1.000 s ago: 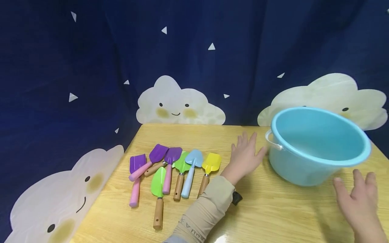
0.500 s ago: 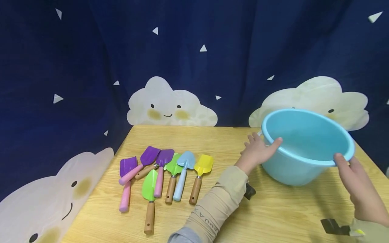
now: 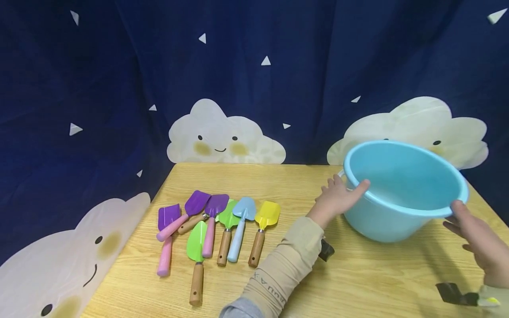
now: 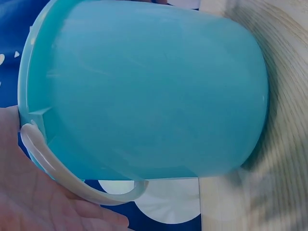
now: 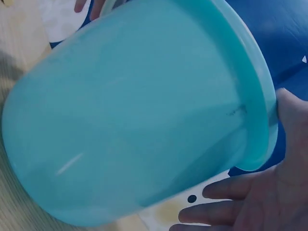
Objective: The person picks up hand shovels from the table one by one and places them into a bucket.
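A light blue bucket [image 3: 389, 225] stands on the wooden table at the right of the head view, nothing showing inside it. My left hand [image 3: 336, 201] is at its left side, thumb laid at the rim and fingers stretched out along the outside. In the left wrist view the bucket's white handle [image 4: 65, 175] hangs across that palm. At the right side, my right hand [image 3: 479, 236] has its thumb at the rim, while its fingers [image 5: 226, 187] extend straight below the lip, apart from the wall in the right wrist view.
Left of the bucket lie several small shovels: purple ones with pink handles [image 3: 165, 258], green ones with wooden handles [image 3: 196, 282], a light blue one [image 3: 238, 234] and a yellow one [image 3: 267, 214]. A dark blue curtain [image 3: 238, 53] with clouds hangs behind the table [image 3: 350, 282].
Both hands have come to the bucket's rim from beside it. In the last half second the right hand has shifted slightly right with its fingers spread. The camera view has turned a little right.
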